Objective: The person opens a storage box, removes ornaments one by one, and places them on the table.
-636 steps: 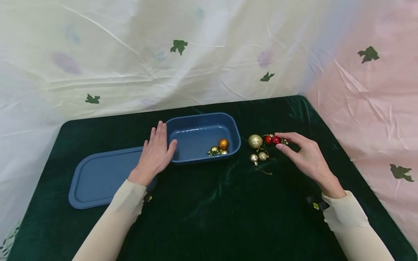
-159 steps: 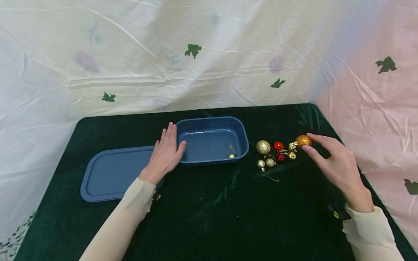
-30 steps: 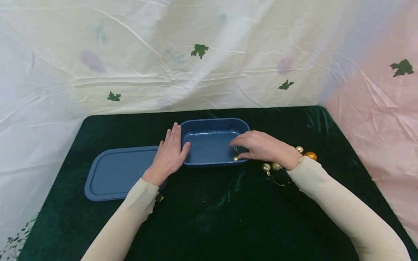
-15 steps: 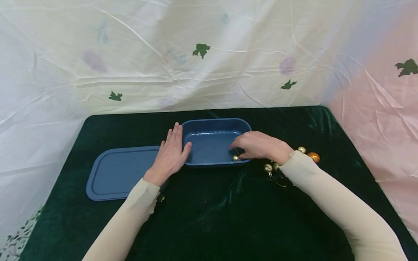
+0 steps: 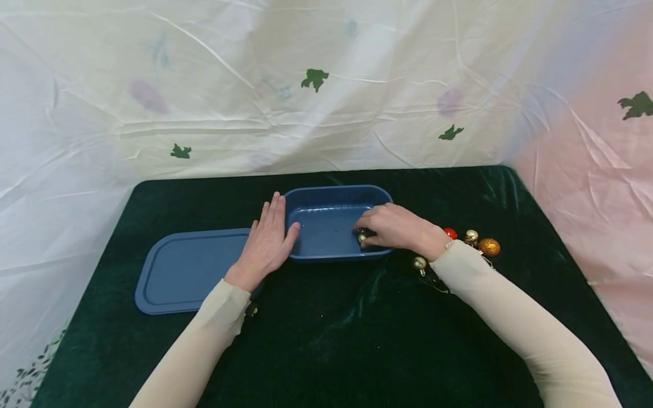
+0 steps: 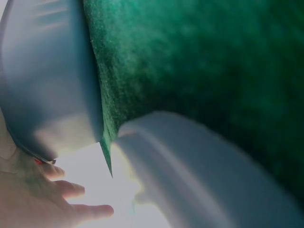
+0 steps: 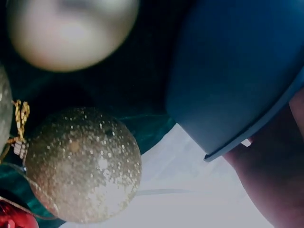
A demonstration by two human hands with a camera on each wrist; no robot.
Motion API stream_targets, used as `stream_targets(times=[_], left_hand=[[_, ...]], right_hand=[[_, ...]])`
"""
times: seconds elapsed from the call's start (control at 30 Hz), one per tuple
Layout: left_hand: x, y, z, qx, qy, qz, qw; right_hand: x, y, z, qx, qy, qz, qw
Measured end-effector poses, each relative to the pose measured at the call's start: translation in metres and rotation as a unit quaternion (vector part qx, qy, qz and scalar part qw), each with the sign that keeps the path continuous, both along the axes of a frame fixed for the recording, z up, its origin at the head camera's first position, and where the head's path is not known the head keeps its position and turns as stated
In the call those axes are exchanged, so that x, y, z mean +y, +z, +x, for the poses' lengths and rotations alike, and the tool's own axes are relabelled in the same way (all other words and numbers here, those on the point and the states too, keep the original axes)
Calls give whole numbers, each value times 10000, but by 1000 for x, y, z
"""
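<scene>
My left hand [image 5: 262, 241] lies with straight fingers against the left end of a blue rectangular box [image 5: 323, 226]. Reaching over the box's right end, my right hand [image 5: 403, 228] pinches a small gold bauble [image 5: 362, 238] between thumb and fingers, low inside the box. The rest of the box floor shows bare. Under my right forearm, partly hidden, lie other Christmas baubles: an orange one [image 5: 489, 247], a red one [image 5: 451, 233], a pale gold one [image 5: 471, 235] and a champagne one [image 5: 420, 263]. A large glittery bauble [image 7: 85, 166] shows beside the box in the right wrist view.
The flat blue lid [image 5: 189, 272] lies left of the box, its right end under my left hand and wrist. Dark green velvet [image 5: 347, 340] covers the table. A pale curtain [image 5: 229, 113] hangs behind the far edge.
Earlier, the box held an orange bauble and several gold ones; those now lie on the cloth at right. My right hand went from that pile into the box and lifted the last gold bauble slightly.
</scene>
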State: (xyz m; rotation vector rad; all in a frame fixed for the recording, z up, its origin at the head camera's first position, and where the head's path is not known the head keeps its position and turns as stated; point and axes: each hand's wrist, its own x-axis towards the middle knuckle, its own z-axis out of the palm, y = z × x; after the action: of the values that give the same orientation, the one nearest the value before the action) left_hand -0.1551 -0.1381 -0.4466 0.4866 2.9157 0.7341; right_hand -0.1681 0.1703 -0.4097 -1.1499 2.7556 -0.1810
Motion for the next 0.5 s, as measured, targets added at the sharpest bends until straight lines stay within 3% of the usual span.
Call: stream_targets(times=[0.2, 0.5], left_hand=[[0, 0, 0, 45, 2, 3, 10000], [1, 0, 0, 37, 23, -3, 10000]], right_hand=[[3, 2, 2, 236, 110, 47, 9996], [2, 1, 2, 0, 184, -23, 9998]])
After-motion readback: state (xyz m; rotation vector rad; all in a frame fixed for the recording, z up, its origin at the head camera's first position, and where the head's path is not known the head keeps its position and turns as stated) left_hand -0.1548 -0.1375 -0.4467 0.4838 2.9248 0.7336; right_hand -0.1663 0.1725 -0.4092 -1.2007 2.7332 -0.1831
